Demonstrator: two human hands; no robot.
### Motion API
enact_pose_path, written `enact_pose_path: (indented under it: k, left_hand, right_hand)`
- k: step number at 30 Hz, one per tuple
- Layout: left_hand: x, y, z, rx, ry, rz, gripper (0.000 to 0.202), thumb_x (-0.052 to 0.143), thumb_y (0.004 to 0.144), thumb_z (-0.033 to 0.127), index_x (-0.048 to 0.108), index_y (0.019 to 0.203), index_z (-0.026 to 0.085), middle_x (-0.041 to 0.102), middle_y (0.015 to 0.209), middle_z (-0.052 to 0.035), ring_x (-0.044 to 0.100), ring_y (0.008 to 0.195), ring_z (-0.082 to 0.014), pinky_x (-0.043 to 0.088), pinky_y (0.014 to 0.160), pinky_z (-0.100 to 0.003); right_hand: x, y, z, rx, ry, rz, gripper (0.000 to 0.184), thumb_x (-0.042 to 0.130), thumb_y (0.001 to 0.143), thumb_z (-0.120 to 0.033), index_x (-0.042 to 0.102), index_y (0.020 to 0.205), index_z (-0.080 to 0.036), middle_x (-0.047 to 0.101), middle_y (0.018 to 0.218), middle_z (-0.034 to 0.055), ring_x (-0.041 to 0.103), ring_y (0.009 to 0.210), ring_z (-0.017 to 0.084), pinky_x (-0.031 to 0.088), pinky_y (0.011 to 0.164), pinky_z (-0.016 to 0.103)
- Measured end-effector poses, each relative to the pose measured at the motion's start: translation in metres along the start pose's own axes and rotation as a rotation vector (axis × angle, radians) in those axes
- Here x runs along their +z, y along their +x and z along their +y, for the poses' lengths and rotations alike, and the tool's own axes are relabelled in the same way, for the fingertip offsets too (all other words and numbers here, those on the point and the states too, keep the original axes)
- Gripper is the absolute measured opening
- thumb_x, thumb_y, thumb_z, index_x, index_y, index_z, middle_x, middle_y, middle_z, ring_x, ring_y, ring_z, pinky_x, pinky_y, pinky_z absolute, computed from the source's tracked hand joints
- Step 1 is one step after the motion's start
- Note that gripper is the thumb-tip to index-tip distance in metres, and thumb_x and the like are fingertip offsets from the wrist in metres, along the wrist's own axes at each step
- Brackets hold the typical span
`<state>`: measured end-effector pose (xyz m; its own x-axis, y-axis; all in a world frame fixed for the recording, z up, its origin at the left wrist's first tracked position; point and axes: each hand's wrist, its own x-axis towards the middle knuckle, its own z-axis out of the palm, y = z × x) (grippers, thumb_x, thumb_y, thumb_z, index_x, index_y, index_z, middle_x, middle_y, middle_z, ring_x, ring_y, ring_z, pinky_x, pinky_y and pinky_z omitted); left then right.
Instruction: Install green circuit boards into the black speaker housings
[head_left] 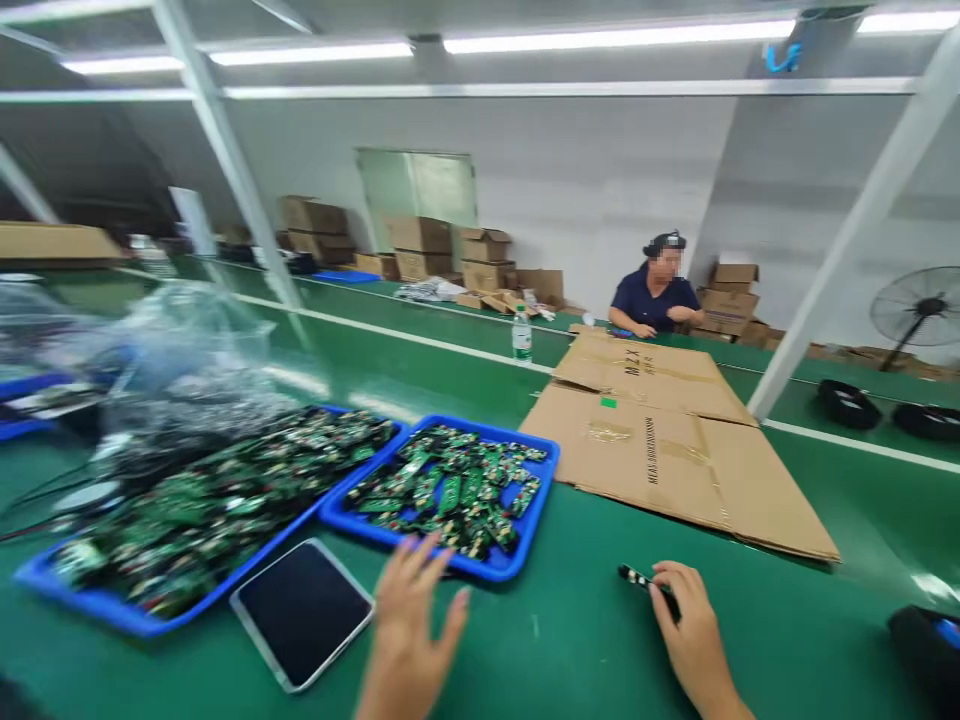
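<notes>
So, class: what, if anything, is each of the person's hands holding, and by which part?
The right hand pinches a small dark part by its near end. The left hand holds nothing, fingers spread near the blue tray.

My surface (570, 640) is covered in green matting. White walls (585, 190) enclose the room on the far side. Fluorescent tube lights (615, 38) run overhead. Cardboard boxes (420, 245) are stacked against the far wall. A pedestal fan (919, 310) stands far right. White frame posts (225, 160) rise at a slant.
</notes>
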<state>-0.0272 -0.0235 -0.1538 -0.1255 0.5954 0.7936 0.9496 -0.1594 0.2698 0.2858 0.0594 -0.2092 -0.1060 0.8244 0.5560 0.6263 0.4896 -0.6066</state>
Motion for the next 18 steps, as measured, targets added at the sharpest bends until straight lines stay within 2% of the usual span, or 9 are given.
enact_pose_path:
  k: [2,4,6,8,10,15,18]
  left_hand:
    - [0.028,0.004,0.033,0.050,-0.167,-0.213,0.041,0.049,0.084,0.015,0.045,0.124,0.023,0.051,0.130,-0.0093,0.035,0.131,-0.0250,0.038,0.102,-0.045]
    - [0.061,0.011,0.073,0.067,-0.333,-0.491,0.052,0.052,0.079,0.014,0.042,0.129,0.025,0.038,0.142,-0.0100,0.023,0.136,-0.0278,0.028,0.107,-0.052]
    - [0.090,0.018,0.106,-0.045,-0.473,-0.727,0.068,0.062,0.072,0.019,0.037,0.135,0.023,0.019,0.151,-0.0125,0.009,0.139,-0.0329,0.017,0.110,-0.056]
    - [0.110,0.022,0.125,-0.115,-0.492,-0.772,0.079,0.065,0.071,0.026,0.028,0.140,0.017,0.015,0.152,-0.0182,0.007,0.139,-0.0360,0.017,0.109,-0.058]
    - [0.119,0.023,0.127,-0.154,-0.514,-0.813,0.084,0.068,0.068,0.031,0.029,0.140,0.013,0.018,0.150,-0.0214,0.011,0.138,-0.0379,0.020,0.108,-0.058]
    - [0.118,0.018,0.111,-0.191,-0.557,-0.856,0.089,0.074,0.062,0.038,0.034,0.138,0.017,0.025,0.149,-0.0181,0.015,0.137,-0.0351,0.021,0.110,-0.053]
    - [0.120,0.018,0.110,-0.218,-0.562,-0.853,0.094,0.076,0.058,0.041,0.034,0.139,0.018,0.029,0.148,-0.0160,0.019,0.137,-0.0337,0.022,0.110,-0.052]
  right_hand:
    - [0.000,-0.002,0.008,-0.028,-0.036,0.050,0.022,0.043,0.092,-0.038,0.057,0.085,-0.023,0.059,0.092,0.0071,0.055,0.088,0.024,0.047,0.073,0.037]
    - [0.000,-0.002,0.017,-0.071,-0.084,0.063,0.028,0.042,0.091,-0.045,0.059,0.084,-0.023,0.060,0.090,0.0075,0.055,0.087,0.024,0.047,0.073,0.038]
    - [-0.001,-0.001,0.025,-0.108,-0.150,0.073,0.035,0.042,0.090,-0.051,0.060,0.083,-0.022,0.061,0.088,0.0083,0.055,0.086,0.025,0.046,0.074,0.040]
    - [-0.003,0.000,0.031,-0.116,-0.213,0.096,0.041,0.040,0.089,-0.056,0.061,0.082,-0.021,0.062,0.088,0.0093,0.055,0.087,0.026,0.046,0.076,0.042]
    - [-0.004,0.000,0.034,-0.097,-0.253,0.104,0.045,0.038,0.089,-0.058,0.061,0.082,-0.020,0.063,0.089,0.0101,0.055,0.087,0.027,0.046,0.075,0.042]
    - [-0.004,0.001,0.034,-0.056,-0.242,0.106,0.050,0.034,0.088,-0.062,0.060,0.081,-0.020,0.064,0.089,0.0113,0.056,0.085,0.028,0.046,0.074,0.042]
    - [-0.001,0.003,0.034,-0.004,-0.210,0.093,0.052,0.035,0.086,-0.065,0.060,0.078,-0.021,0.064,0.089,0.0117,0.056,0.085,0.029,0.045,0.073,0.043]
